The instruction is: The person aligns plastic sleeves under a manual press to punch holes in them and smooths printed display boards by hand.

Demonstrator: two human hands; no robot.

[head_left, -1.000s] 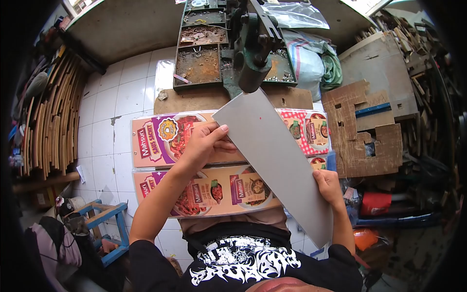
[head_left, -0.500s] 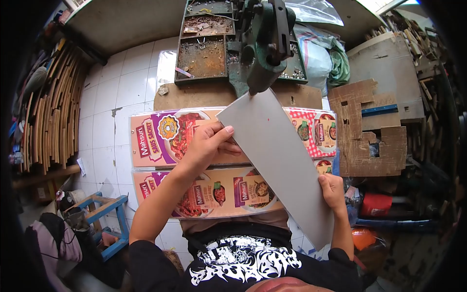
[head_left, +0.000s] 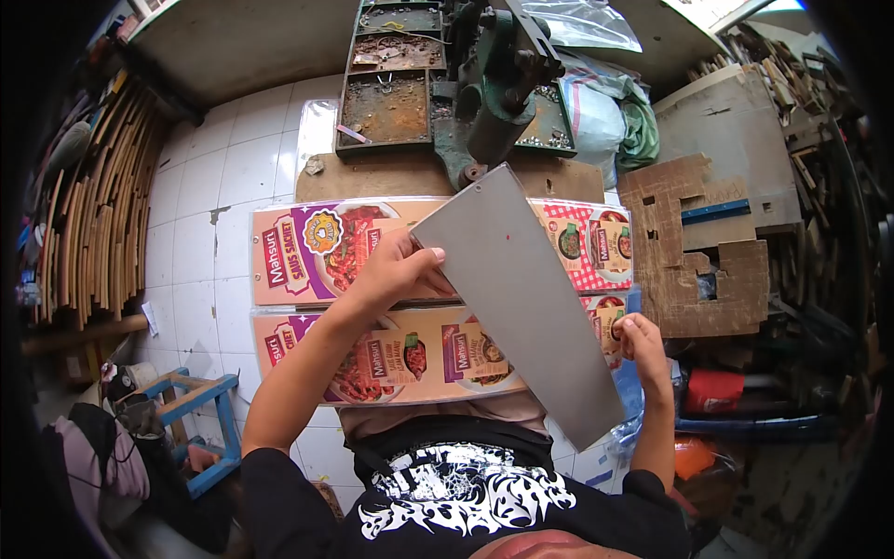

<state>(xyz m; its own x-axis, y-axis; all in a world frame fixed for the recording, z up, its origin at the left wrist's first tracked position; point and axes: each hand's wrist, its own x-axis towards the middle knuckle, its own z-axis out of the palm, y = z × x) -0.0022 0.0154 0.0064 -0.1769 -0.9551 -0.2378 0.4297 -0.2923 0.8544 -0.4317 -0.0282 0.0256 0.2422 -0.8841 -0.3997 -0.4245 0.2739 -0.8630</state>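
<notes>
A long grey panel (head_left: 531,289) lies at a slant over two stacks of printed Mahsuri sheets, one a far stack (head_left: 358,219) and one a near stack (head_left: 424,387). My left hand (head_left: 405,270) grips the panel's left edge, thumb on top and fingers curled underneath. A small hole shows near the panel's far corner, just in front of the green hand press (head_left: 489,116). My right hand (head_left: 645,349) is off the panel, right of its edge, with thumb and fingers pinched together. Whatever may be between those fingertips is too small to make out.
Behind the sheets, a compartmented tray (head_left: 430,107) holds small metal bits beside the press. A cut-out brown board (head_left: 652,265) lies to the right. Wooden strips (head_left: 107,205) lean at the left, above a blue frame (head_left: 223,424). White sacks (head_left: 591,112) sit behind.
My right hand has let go of the panel's right edge and closed beside it. The panel's far end has come out from under the press head, showing the hole.
</notes>
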